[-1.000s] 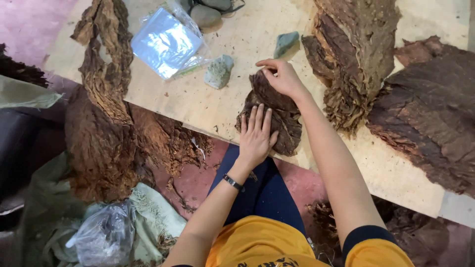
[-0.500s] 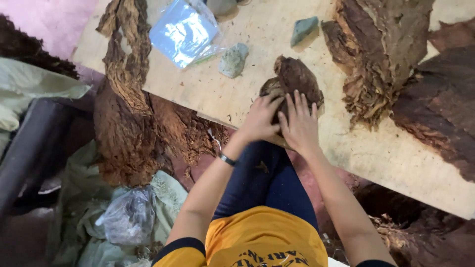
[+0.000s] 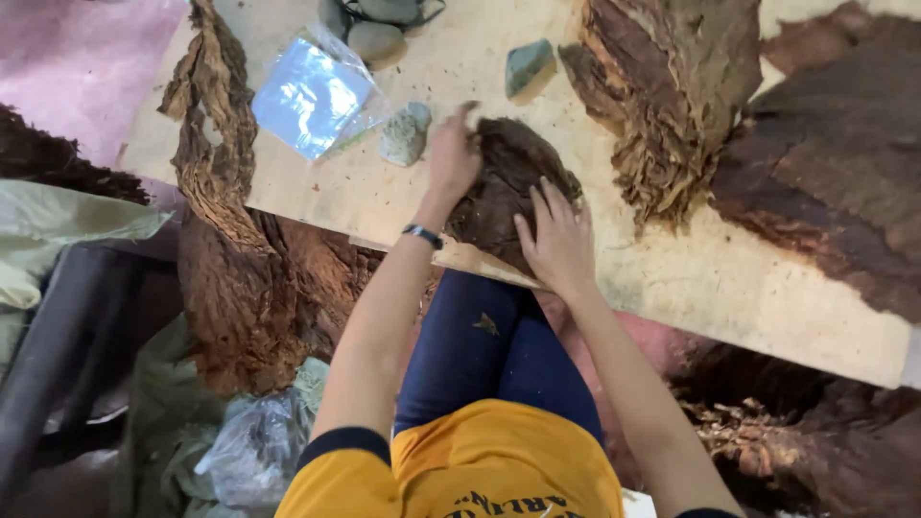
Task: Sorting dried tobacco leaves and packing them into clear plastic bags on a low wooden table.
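a long bundle of dried brown leaves (image 3: 216,144) is draping over the table's left edge in the upper left of the frame, and a clear plastic bag (image 3: 312,96) is lying just right of it, with a grey-green stone (image 3: 405,134) sitting near the bag. at the centre, the left hand (image 3: 451,158) is pressing down on the far left rim of a dark brown leaf (image 3: 508,177) that is lying on the wooden table (image 3: 672,278) close to its near edge; the fingers are looking blurred, so i cannot tell how far they are spreading. the right hand (image 3: 556,240) is resting flat on the leaf's near right side, fingers fanning wide, gripping nothing. the smoothing is likely going best with both palms staying flat and pressing outward gently, since a leaf this dry is looking brittle and apt to tear. a second stone (image 3: 528,65) is sitting above the leaf, and big piles of brown leaves (image 3: 672,86) are filling the upper right.
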